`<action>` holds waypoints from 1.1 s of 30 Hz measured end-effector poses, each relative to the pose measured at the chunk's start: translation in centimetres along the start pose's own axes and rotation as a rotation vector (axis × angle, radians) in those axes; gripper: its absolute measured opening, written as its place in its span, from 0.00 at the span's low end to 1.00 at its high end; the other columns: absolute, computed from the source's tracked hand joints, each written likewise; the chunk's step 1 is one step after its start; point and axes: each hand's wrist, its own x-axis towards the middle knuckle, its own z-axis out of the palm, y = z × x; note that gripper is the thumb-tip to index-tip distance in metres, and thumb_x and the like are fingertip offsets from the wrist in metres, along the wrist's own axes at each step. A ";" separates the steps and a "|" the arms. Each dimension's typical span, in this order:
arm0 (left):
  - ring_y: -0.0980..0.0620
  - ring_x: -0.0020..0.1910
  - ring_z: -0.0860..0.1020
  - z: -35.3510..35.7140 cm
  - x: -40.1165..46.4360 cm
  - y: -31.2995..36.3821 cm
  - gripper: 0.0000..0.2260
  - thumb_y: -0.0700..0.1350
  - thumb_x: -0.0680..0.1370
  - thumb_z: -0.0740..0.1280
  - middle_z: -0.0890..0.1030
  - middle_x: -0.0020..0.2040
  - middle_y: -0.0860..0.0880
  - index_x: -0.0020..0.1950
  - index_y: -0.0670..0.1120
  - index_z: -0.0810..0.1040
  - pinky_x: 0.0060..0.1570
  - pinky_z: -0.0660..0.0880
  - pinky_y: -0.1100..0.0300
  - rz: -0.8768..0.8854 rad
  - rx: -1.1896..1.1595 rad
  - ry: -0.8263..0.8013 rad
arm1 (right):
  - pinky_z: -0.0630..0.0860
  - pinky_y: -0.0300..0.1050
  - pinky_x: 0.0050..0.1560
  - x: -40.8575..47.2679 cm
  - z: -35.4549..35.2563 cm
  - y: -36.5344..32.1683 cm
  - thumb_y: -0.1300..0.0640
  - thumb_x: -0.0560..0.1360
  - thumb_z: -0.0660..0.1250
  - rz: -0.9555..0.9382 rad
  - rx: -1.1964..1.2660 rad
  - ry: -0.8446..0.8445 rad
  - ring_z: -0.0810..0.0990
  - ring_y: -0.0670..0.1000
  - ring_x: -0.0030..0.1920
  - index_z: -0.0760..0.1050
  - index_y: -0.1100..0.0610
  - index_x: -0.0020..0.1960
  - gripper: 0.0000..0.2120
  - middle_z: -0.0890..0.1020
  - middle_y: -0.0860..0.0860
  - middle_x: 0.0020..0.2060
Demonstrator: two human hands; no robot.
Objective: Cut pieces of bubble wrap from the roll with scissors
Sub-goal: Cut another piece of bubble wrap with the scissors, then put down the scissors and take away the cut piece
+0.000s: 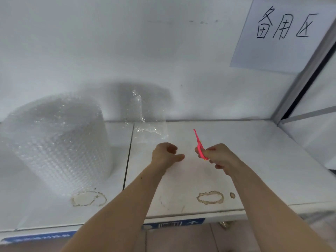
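A big upright roll of bubble wrap (56,142) stands on the left of the white table (254,160). A loose clear piece of bubble wrap (145,124) lies against the wall behind my hands, partly standing up. My right hand (220,156) grips pink scissors (199,144), blades closed and pointing up and away. My left hand (168,154) hovers just left of it over the table, fingers curled loosely apart and holding nothing.
A white wall rises right behind the table, with a paper sign (278,33) at the upper right. A metal frame post (305,77) bounds the right side. Brown ring stains (211,197) mark the table near its front edge.
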 end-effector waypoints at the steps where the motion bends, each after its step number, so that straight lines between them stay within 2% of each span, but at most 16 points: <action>1: 0.52 0.51 0.79 0.7 -0.2 -0.1 0.19 0.48 0.70 0.77 0.82 0.54 0.49 0.59 0.45 0.81 0.50 0.76 0.59 0.066 0.163 -0.023 | 0.66 0.43 0.35 0.0 -0.1 0.1 0.43 0.71 0.72 0.009 0.005 -0.006 0.71 0.50 0.39 0.84 0.66 0.47 0.24 0.80 0.53 0.41; 4: 0.50 0.55 0.78 2.5 -0.6 -0.2 0.18 0.53 0.74 0.71 0.79 0.56 0.50 0.60 0.47 0.79 0.50 0.75 0.58 0.177 0.521 -0.007 | 0.65 0.42 0.33 0.3 -0.4 0.4 0.42 0.70 0.73 0.010 0.023 0.000 0.70 0.50 0.37 0.84 0.65 0.44 0.24 0.78 0.53 0.39; 6: 0.49 0.56 0.77 3.1 -0.6 -0.1 0.17 0.50 0.74 0.70 0.78 0.58 0.50 0.62 0.48 0.77 0.50 0.74 0.57 0.205 0.648 0.021 | 0.61 0.41 0.29 0.5 -0.7 0.7 0.43 0.70 0.73 -0.011 -0.020 0.044 0.66 0.50 0.31 0.79 0.62 0.33 0.22 0.73 0.54 0.32; 8: 0.49 0.56 0.77 3.3 -0.5 -0.2 0.17 0.45 0.73 0.70 0.79 0.57 0.50 0.62 0.48 0.77 0.49 0.74 0.57 0.185 0.680 0.026 | 0.61 0.40 0.28 0.8 -1.1 1.4 0.44 0.69 0.74 -0.035 -0.151 0.121 0.65 0.48 0.25 0.74 0.58 0.28 0.21 0.68 0.51 0.24; 10: 0.48 0.54 0.79 3.3 -0.3 -0.2 0.17 0.43 0.71 0.70 0.81 0.54 0.50 0.59 0.49 0.77 0.48 0.75 0.58 0.112 0.627 0.032 | 0.64 0.41 0.29 1.0 -1.4 2.0 0.44 0.68 0.74 -0.036 -0.292 0.177 0.69 0.49 0.25 0.76 0.58 0.30 0.19 0.68 0.49 0.21; 12: 0.48 0.51 0.80 3.2 -0.1 0.0 0.14 0.42 0.70 0.70 0.82 0.52 0.50 0.55 0.49 0.78 0.49 0.77 0.57 0.062 0.613 0.028 | 0.65 0.40 0.29 1.1 -1.6 2.3 0.46 0.68 0.74 -0.016 -0.394 0.210 0.71 0.50 0.26 0.74 0.58 0.31 0.18 0.70 0.49 0.23; 16: 0.48 0.51 0.79 3.0 0.1 0.1 0.05 0.43 0.71 0.70 0.80 0.52 0.50 0.45 0.52 0.79 0.51 0.78 0.53 0.092 0.696 0.005 | 0.65 0.37 0.27 0.6 -1.1 2.5 0.48 0.66 0.75 0.036 -0.539 0.243 0.74 0.49 0.27 0.71 0.56 0.32 0.16 0.75 0.49 0.26; 19: 0.47 0.52 0.78 2.5 0.2 -0.1 0.02 0.44 0.74 0.67 0.79 0.52 0.50 0.43 0.51 0.75 0.53 0.76 0.52 0.123 0.710 -0.004 | 0.65 0.36 0.27 0.4 -0.7 2.6 0.51 0.64 0.76 0.068 -0.583 0.254 0.77 0.50 0.30 0.71 0.55 0.33 0.14 0.77 0.49 0.28; 21: 0.47 0.50 0.77 2.0 0.3 0.0 0.02 0.44 0.76 0.66 0.79 0.49 0.50 0.46 0.49 0.73 0.50 0.75 0.54 0.139 0.597 0.020 | 0.66 0.37 0.28 0.2 -0.3 2.4 0.51 0.64 0.76 0.078 -0.593 0.227 0.81 0.51 0.33 0.72 0.56 0.35 0.14 0.80 0.50 0.31; 23: 0.48 0.47 0.78 1.5 0.2 0.2 0.03 0.42 0.75 0.68 0.80 0.46 0.48 0.45 0.47 0.74 0.45 0.76 0.56 0.129 0.313 0.039 | 0.66 0.37 0.28 -0.1 0.0 2.1 0.51 0.65 0.76 0.079 -0.602 0.201 0.81 0.51 0.35 0.75 0.56 0.39 0.12 0.81 0.50 0.34; 25: 0.47 0.43 0.79 1.0 -0.1 0.5 0.07 0.38 0.72 0.72 0.83 0.46 0.44 0.43 0.45 0.75 0.43 0.77 0.54 0.109 -0.003 0.041 | 0.65 0.37 0.28 -0.2 0.3 1.8 0.54 0.66 0.74 0.087 -0.612 0.190 0.78 0.50 0.33 0.78 0.56 0.42 0.08 0.80 0.50 0.34; 27: 0.48 0.41 0.80 0.4 -0.5 1.1 0.10 0.33 0.70 0.72 0.85 0.47 0.43 0.43 0.44 0.74 0.41 0.78 0.55 0.086 -0.211 0.000 | 0.68 0.37 0.29 -0.3 0.5 1.6 0.59 0.65 0.72 0.078 -0.593 0.164 0.79 0.50 0.34 0.82 0.56 0.44 0.07 0.81 0.50 0.35; 31: 0.55 0.42 0.80 -0.4 -1.0 2.1 0.12 0.30 0.71 0.71 0.84 0.53 0.48 0.49 0.45 0.81 0.42 0.78 0.62 0.058 -0.359 -0.131 | 0.83 0.46 0.41 -0.1 1.0 1.5 0.62 0.52 0.75 0.069 -0.524 0.036 0.85 0.52 0.35 0.84 0.57 0.40 0.16 0.85 0.52 0.34; 32: 0.55 0.42 0.80 -0.5 -1.0 2.1 0.14 0.30 0.72 0.71 0.84 0.54 0.49 0.52 0.46 0.82 0.43 0.78 0.63 0.057 -0.376 -0.157 | 0.84 0.47 0.42 -0.1 1.0 1.3 0.62 0.51 0.76 0.054 -0.490 0.027 0.85 0.52 0.34 0.84 0.57 0.39 0.16 0.85 0.52 0.33; 33: 0.55 0.42 0.80 -0.6 -1.1 2.2 0.16 0.30 0.72 0.72 0.84 0.55 0.50 0.54 0.46 0.82 0.43 0.78 0.63 0.059 -0.392 -0.174 | 0.84 0.47 0.43 -0.2 1.0 1.0 0.62 0.54 0.77 0.014 -0.430 0.049 0.85 0.51 0.35 0.84 0.58 0.39 0.13 0.85 0.52 0.33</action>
